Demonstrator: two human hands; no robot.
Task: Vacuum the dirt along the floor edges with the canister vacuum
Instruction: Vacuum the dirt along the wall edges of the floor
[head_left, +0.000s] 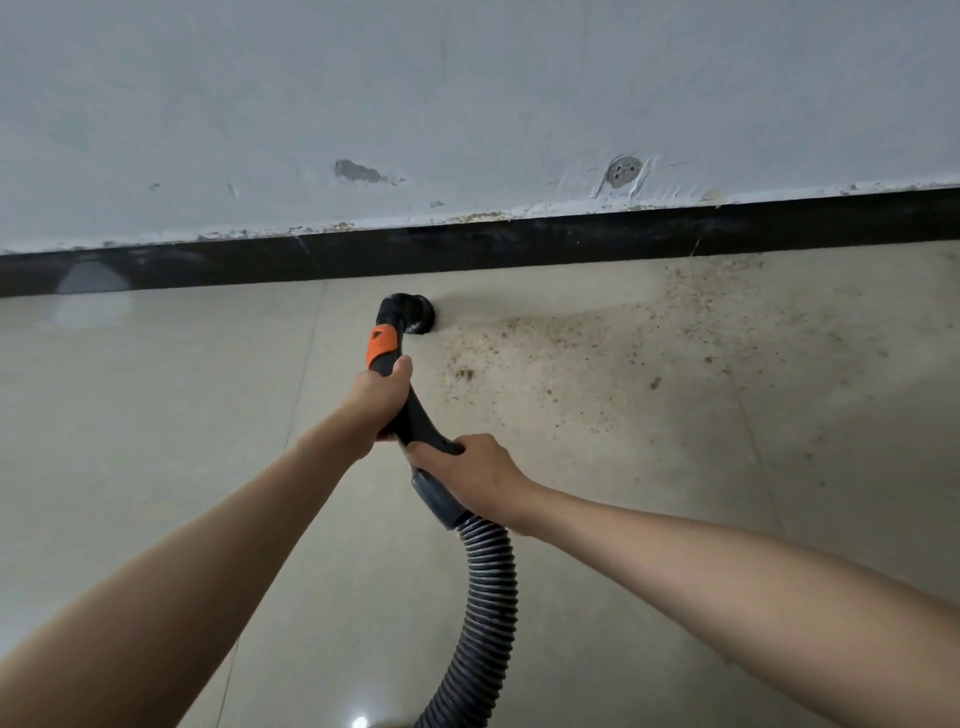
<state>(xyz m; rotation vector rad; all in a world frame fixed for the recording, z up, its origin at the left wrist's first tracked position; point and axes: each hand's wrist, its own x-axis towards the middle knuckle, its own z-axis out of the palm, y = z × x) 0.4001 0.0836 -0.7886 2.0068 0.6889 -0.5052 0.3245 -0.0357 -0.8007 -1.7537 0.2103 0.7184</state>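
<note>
Both hands, left hand (382, 397) and right hand (475, 467), clasp the vacuum handle (415, 415).

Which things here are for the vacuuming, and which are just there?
For the job: vacuum handle, ribbed hose, nozzle, dirt, left hand, right hand.
Just there: wall, chipped patches, black skirting.

My hose (480, 613) runs off the bottom edge, so the canister's out of shot, and the nozzle (418, 314) mouth is hidden underneath.

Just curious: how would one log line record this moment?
hands: left, right grip wand | nozzle on floor near skirting | dirt right
</note>
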